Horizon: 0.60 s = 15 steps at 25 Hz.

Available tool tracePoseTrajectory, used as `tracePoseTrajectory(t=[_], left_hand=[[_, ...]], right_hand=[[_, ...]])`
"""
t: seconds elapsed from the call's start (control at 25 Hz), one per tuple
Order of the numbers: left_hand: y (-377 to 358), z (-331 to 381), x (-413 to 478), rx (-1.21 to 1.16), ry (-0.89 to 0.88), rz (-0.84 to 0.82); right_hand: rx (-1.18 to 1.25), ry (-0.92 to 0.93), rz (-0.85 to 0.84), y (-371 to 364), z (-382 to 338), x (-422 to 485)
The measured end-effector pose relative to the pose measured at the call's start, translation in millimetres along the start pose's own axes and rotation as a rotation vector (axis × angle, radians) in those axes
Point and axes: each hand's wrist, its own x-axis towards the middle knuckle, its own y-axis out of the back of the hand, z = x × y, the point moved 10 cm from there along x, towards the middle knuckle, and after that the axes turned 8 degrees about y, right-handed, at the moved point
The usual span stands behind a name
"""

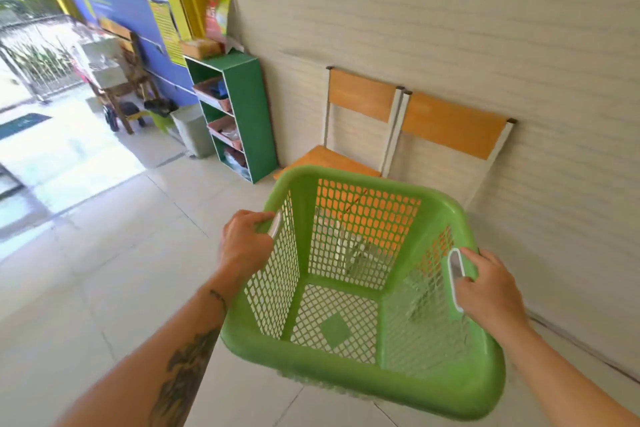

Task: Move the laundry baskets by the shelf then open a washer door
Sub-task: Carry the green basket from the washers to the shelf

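Green laundry basket held up at lower centre of the frame, both hands clamped on its side handles.

Left hand curled shut around the handle on the left rim; right hand closed over the pale handle on the right rim, fingers wrapped through the slot. Basket empty, mesh walls and floor see-through, tilted slightly, held above the pale tiled floor. Just behind the far rim, two wooden chairs with white frames, standing side by side against the pale wall. Left of the chairs, at upper centre, a green shelf with cluttered compartments and boxes on top. Beside the shelf, further left, a grey bin. Bright open doorway at far left. Tattooed left forearm reaching in from the lower left.
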Motion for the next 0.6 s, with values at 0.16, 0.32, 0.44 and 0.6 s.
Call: tracePoseTrajectory(t=[0.16,0.32,0.44,0.6], left_hand=[[80,-52,85,-0.006,0.065,0.073],[136,-78,168,-0.028,0.073,0.092],[157,-95,235,-0.001,0.092,0.128],[168,-105,329,0.027,0.123,0.160]], right_hand=[[0.013,0.051,0.001,-58,-120,46],[0.049,0.082,-0.013,-109,-210,89],[0.040,0.103,-0.014,-149,-264,139],[0.073,0.157,-0.032,-214,-323,221]])
